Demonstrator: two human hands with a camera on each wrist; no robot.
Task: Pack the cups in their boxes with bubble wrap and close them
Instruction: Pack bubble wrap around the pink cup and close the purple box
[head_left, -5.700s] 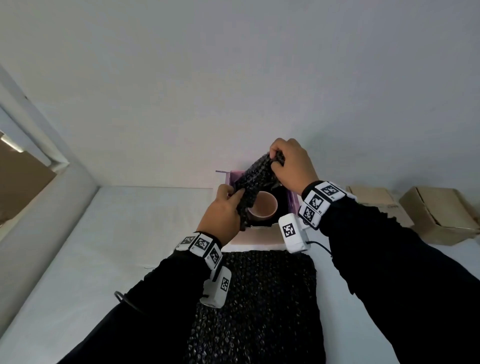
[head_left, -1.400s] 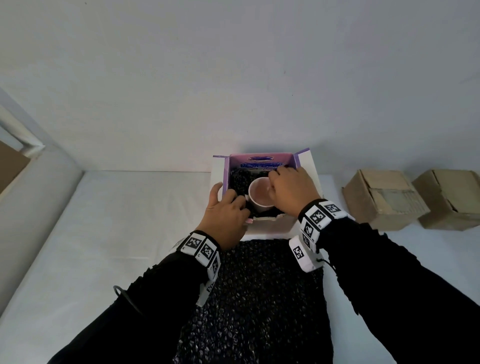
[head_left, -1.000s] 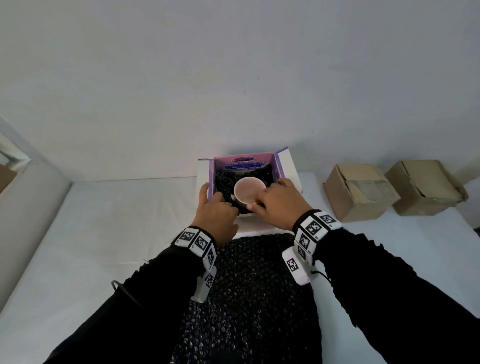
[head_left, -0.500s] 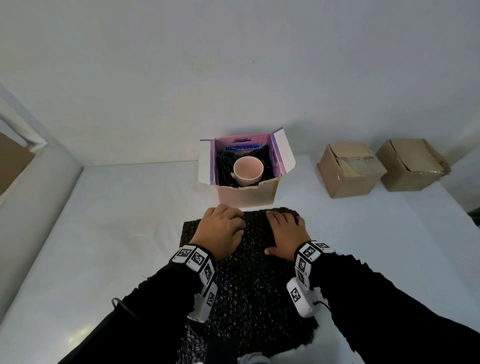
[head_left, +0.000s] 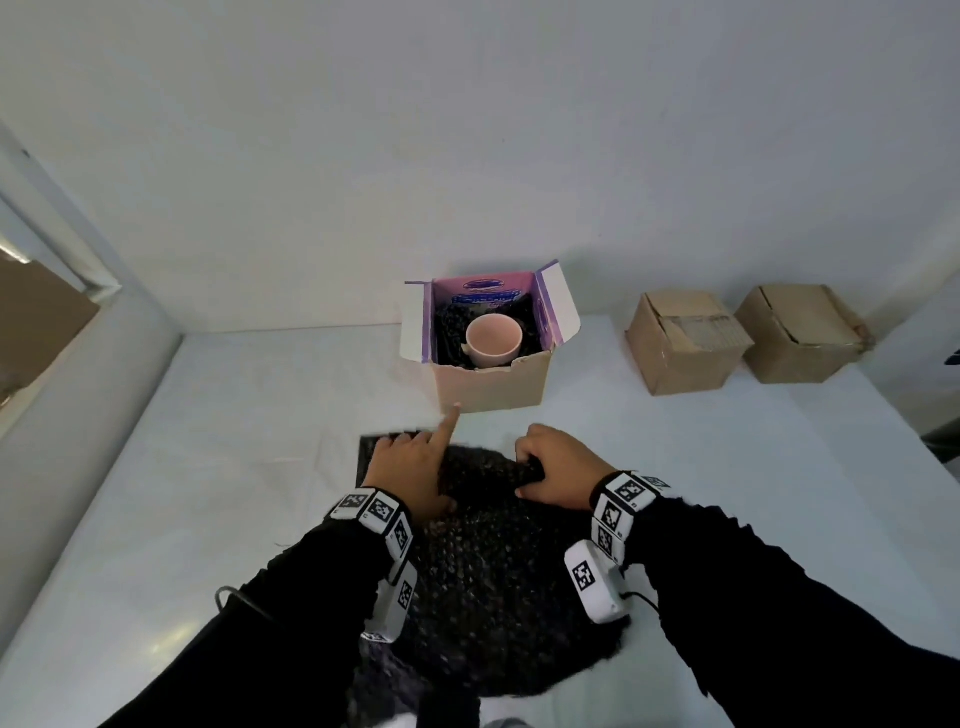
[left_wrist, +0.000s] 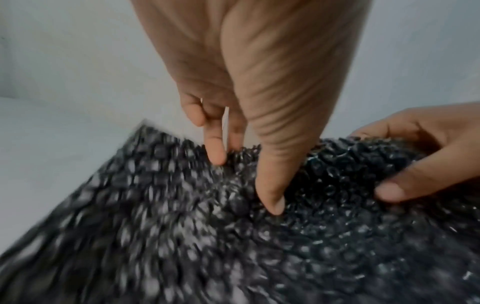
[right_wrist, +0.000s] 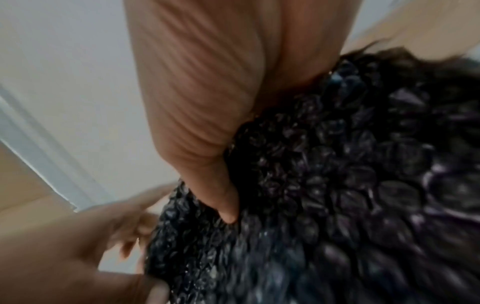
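My right hand (head_left: 558, 475) has its fingers curled round the bunched far edge of the black bubble wrap (head_left: 498, 571), thumb pressed on top. My left hand (head_left: 410, 473) pinches the same edge with thumb and curled fingers, index finger pointing out straight. At twelve o'clock from the sheet stands the open box (head_left: 493, 387), the pink cup (head_left: 493, 340) upright inside on dark wrap; two closed cartons (head_left: 685, 345) sit at two o'clock.
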